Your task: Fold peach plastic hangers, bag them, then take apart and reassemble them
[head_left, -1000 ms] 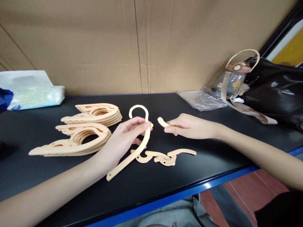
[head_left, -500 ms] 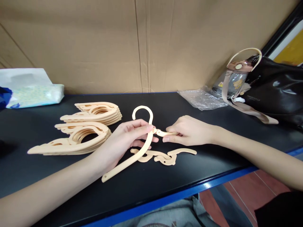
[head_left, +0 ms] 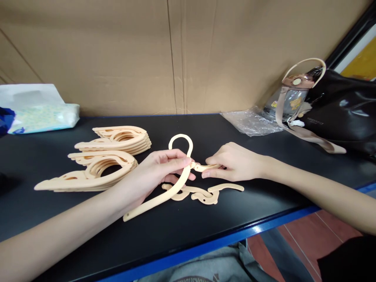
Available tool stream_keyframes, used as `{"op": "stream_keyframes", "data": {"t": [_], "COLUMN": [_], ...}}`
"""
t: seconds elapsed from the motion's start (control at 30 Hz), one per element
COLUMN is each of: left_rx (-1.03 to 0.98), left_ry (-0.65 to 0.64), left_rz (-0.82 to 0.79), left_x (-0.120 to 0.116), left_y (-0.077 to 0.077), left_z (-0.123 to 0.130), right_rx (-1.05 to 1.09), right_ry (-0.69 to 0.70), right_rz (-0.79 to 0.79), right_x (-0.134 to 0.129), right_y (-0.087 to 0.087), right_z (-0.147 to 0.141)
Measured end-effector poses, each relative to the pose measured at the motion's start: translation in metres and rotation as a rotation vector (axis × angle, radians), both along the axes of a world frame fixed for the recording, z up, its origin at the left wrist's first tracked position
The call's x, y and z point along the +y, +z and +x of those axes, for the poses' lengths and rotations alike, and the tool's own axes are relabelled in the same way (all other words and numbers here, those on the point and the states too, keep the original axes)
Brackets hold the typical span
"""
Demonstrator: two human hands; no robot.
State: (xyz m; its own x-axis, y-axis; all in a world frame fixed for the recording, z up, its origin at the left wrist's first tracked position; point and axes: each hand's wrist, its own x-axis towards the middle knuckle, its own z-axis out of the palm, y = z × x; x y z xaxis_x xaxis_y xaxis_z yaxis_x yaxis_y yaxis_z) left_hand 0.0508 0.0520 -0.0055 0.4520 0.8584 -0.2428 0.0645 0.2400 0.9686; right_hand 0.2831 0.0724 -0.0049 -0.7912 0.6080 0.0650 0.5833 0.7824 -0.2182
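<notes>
Between the thumb and fingers of my left hand (head_left: 164, 166) is a cream plastic hanger piece (head_left: 157, 202), with a curved hook at its top and a long arm slanting down to the left. My right hand (head_left: 235, 162) pinches a smaller cream hanger arm (head_left: 202, 167), whose near end meets the hook piece by my left fingertips. Whether the two are fastened there I cannot tell. Below my hands, several loose cream hanger parts (head_left: 205, 196) lie on the black table, partly behind the held piece. Stacks of folded cream hangers (head_left: 117, 168) lie left of my left hand.
A tissue pack (head_left: 44, 115) lies at the far left. Clear plastic wrap (head_left: 248, 121), a strapped bottle (head_left: 290, 100) and a black bag (head_left: 343, 113) are at the right. Cardboard (head_left: 126, 58) stands along the back; the table's blue edge (head_left: 235, 239) is in front.
The hook piece in my left hand has turned slightly clockwise; its hook has shifted right and its lower end has moved a little up and left. My right hand has hardly moved.
</notes>
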Motion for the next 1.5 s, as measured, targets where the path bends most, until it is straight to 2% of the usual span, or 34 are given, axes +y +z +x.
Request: {"op": "stream_keyframes", "data": {"t": [0.63,0.93,1.07,1.2,1.5], "left_rx": [-0.003,0.029,0.015,0.037,0.026], "left_ry": [-0.04,-0.029,-0.032,-0.042,-0.053], "left_rz": [0.078,0.154,0.182,0.166,0.065], "left_x": [0.005,0.005,0.004,0.004,0.007], "left_y": [-0.008,-0.011,-0.01,-0.008,-0.003], "left_z": [-0.003,0.0,0.003,0.002,0.001], "right_rx": [-0.014,-0.026,-0.025,-0.01,-0.024], "right_ry": [-0.058,-0.072,-0.079,-0.08,-0.104], "right_rz": [0.091,0.07,0.01,-0.037,-0.013], "right_x": [0.001,0.002,-0.001,-0.002,-0.002], "right_y": [0.0,0.001,0.002,0.004,0.005], "right_z": [-0.001,-0.002,-0.004,-0.005,-0.006]}}
